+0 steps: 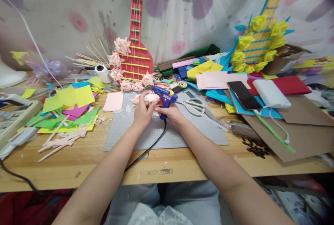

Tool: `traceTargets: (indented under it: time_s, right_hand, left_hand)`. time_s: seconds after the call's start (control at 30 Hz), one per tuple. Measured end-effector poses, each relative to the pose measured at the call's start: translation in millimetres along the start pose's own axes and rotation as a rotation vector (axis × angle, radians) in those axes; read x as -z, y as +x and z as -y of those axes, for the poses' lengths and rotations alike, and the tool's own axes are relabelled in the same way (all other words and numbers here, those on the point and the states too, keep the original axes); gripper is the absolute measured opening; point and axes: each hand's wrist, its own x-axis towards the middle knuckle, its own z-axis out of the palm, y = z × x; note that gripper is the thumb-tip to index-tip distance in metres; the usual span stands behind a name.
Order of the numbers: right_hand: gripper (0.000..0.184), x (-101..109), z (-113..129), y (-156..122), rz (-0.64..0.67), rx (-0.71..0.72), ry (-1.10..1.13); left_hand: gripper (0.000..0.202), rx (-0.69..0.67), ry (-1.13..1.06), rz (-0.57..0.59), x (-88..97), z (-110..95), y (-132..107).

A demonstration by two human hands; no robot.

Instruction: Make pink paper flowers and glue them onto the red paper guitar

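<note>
My right hand (171, 112) is wrapped around a blue hot glue gun (165, 94), its black cord running down toward the table edge. A small red light shows on the gun's body. Close beside it, my left hand (142, 113) pinches a pale pink crepe paper flower (151, 97), partly hidden by the fingers. Both hands are over a grey cutting mat (193, 132). Just behind them stands a red paper guitar (137, 56) with pink paper flowers along its lower left rim. White-handled scissors (195, 107) lie on the mat to the right.
At left lie yellow and green paper scraps (70, 98) and pink strips (66, 138). A pink paper square (113, 101) touches the mat's edge area. On the right are a phone (244, 94), a white power bank (271, 92) and cardboard (294, 141). A yellow paper guitar (257, 45) stands behind.
</note>
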Motion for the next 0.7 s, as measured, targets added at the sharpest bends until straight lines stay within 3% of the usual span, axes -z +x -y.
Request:
traceTargets:
  time_s: [0.13, 0.23, 0.3, 0.53, 0.7]
  right_hand:
    - [0.032, -2, 1, 0, -0.054, 0.04, 0.002]
    - [0.03, -5, 2, 1, -0.15, 0.089, 0.031]
    - [0.029, -6, 1, 2, -0.201, 0.105, 0.045]
    - [0.029, -6, -11, 4, -0.23, 0.118, 0.091]
    - [0.032, -3, -3, 4, -0.226, 0.038, 0.095]
  left_hand:
    - [0.037, 0.059, -0.183, -0.101, -1.3, 2, -9]
    - [0.03, 0.012, -0.245, -0.247, -0.7, -3, -17]
    - [0.03, 0.0, -0.252, -0.284, -2.2, -5, -21]
    - [0.032, 0.243, -0.419, -0.071, -19.4, 9, -20]
    - [0.035, 0.329, -0.57, -0.139, -9.4, 8, -14]
